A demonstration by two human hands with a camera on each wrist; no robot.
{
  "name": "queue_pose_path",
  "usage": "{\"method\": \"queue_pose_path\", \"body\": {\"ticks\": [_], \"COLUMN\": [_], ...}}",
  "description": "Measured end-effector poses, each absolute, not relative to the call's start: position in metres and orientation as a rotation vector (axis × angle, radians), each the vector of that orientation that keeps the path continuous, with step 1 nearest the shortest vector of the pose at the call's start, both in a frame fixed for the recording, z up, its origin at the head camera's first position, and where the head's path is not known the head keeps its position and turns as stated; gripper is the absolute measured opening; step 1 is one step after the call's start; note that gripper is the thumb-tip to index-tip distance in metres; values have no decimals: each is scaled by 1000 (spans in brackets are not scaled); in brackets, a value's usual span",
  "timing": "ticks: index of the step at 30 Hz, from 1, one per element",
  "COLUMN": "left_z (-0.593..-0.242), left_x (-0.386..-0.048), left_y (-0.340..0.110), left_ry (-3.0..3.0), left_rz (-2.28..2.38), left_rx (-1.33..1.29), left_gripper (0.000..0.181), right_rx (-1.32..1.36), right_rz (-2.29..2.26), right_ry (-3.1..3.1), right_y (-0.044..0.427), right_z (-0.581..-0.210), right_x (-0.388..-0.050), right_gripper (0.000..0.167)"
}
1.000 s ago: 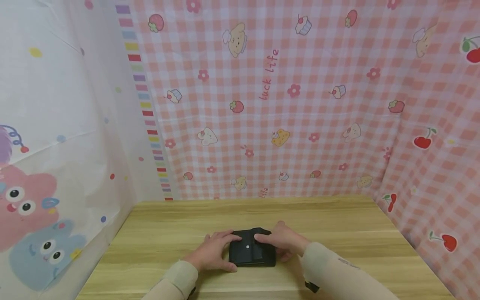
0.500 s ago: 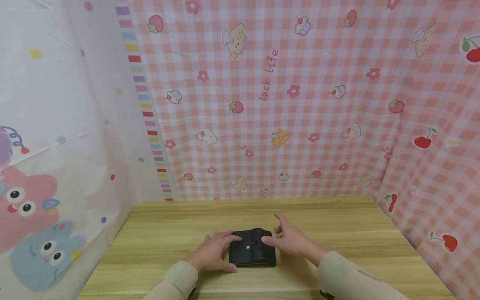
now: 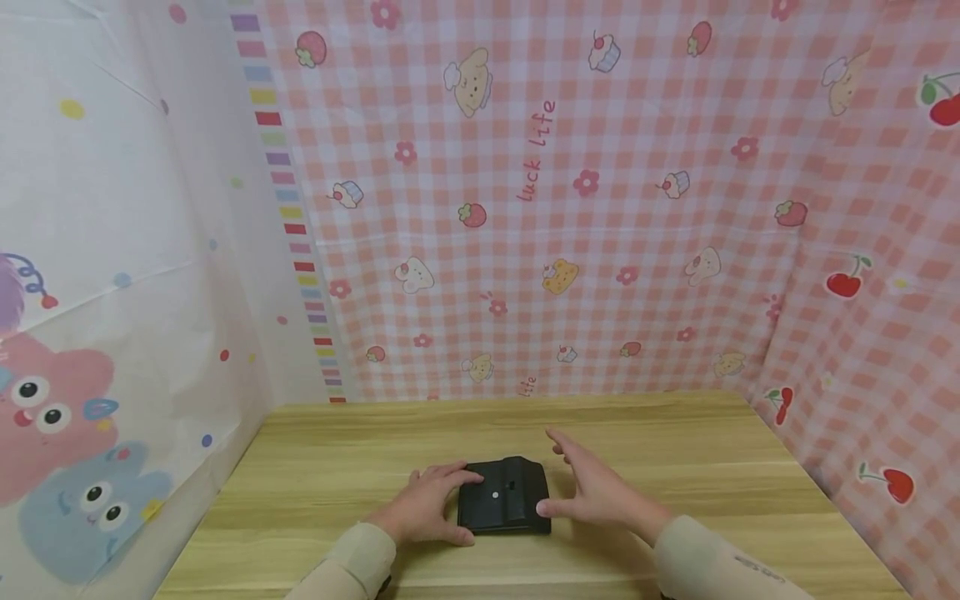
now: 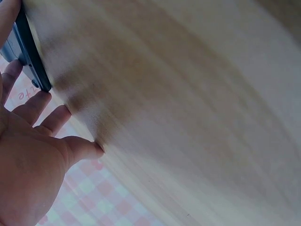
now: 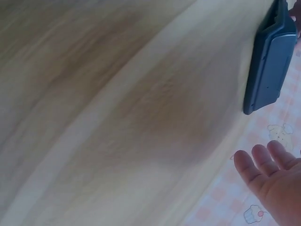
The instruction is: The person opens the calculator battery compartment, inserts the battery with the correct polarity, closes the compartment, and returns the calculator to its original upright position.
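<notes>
A flat, black, roughly square object [image 3: 482, 508] lies on the wooden table, with a small white dot and a raised, sloping right part that has a small slot. Its exact kind I cannot tell. My left hand [image 3: 423, 506] rests against its left side, a finger on its top and the thumb by the near corner. In the left wrist view, the fingers of that hand [image 4: 33, 155] are spread, some touching the table. My right hand [image 3: 596, 492] is at the object's right, fingers extended, its thumb close to the right edge. The right wrist view shows the extended fingers [image 5: 263, 165] apart from the object.
The wooden table [image 3: 337, 450] stretches around both hands. Behind it hangs a pink checked cloth [image 3: 630, 233] with cartoon prints. White patterned cloth [image 3: 150, 333] borders the left, and a checked cloth with cherries [image 3: 877, 350] the right.
My right hand has let go of the object's raised part and drawn back to the right, its fingers spreading. The left hand and the object have stayed in place.
</notes>
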State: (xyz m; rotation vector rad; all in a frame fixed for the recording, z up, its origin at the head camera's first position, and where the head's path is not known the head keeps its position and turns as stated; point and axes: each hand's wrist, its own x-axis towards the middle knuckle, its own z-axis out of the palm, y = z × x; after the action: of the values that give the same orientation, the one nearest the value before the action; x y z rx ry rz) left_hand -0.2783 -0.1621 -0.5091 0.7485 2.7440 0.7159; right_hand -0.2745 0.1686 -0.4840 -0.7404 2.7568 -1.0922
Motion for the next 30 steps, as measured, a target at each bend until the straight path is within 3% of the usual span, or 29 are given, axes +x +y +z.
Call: {"method": "queue_pose_path", "body": {"ticks": [30], "left_z": [-507], "left_x": [-278], "left_y": [-162], "left_ry": [2728], "left_rz": [723], "left_rx": [731], "left_gripper": [84], "right_rx": [-875], "right_rz": [-906], "right_ry": [2720], "right_y": [173], "right_z": [-499], "right_x": [-285], "right_gripper": [132]}}
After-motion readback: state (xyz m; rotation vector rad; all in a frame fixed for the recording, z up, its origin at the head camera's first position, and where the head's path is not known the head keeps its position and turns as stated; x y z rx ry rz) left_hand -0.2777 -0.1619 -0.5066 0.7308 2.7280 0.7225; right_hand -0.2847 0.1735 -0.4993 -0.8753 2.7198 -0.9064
